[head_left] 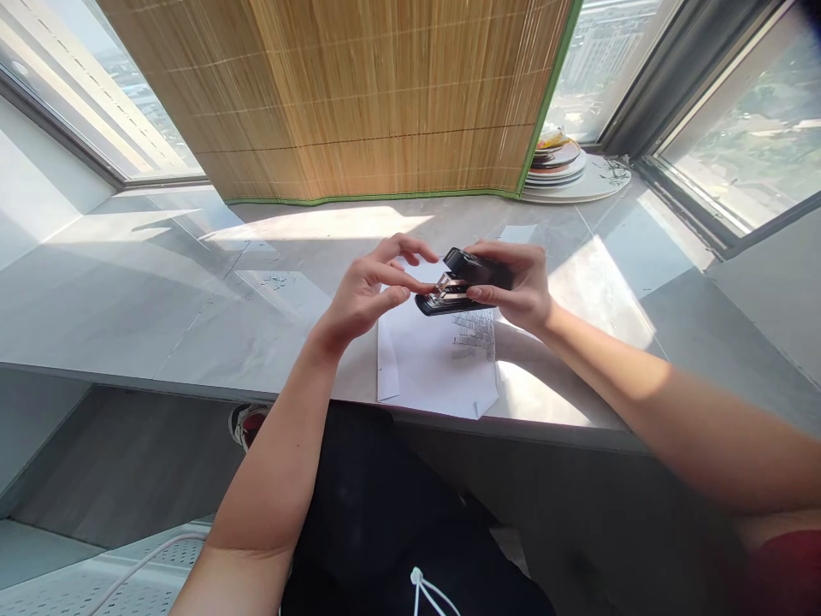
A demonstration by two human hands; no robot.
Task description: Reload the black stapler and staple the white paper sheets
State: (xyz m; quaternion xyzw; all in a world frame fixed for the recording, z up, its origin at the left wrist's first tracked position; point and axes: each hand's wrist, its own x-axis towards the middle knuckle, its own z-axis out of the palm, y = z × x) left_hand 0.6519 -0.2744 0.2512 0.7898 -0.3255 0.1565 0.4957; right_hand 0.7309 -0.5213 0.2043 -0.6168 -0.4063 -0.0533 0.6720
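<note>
A black stapler is held by my right hand, its fingers on the top and its thumb low on the side. The stapler's front points left and its top is lifted off the base, with metal parts showing between. My left hand has its fingers apart, and the index fingertip touches the metal near the stapler's front. White paper lies below both hands at the sill's front edge. Rows of staples show on its right part.
Loose staples lie on the grey sill to the left. A bamboo blind hangs behind. Stacked plates stand on a large white board at the back right, beside the windows. A shoe shows below the sill.
</note>
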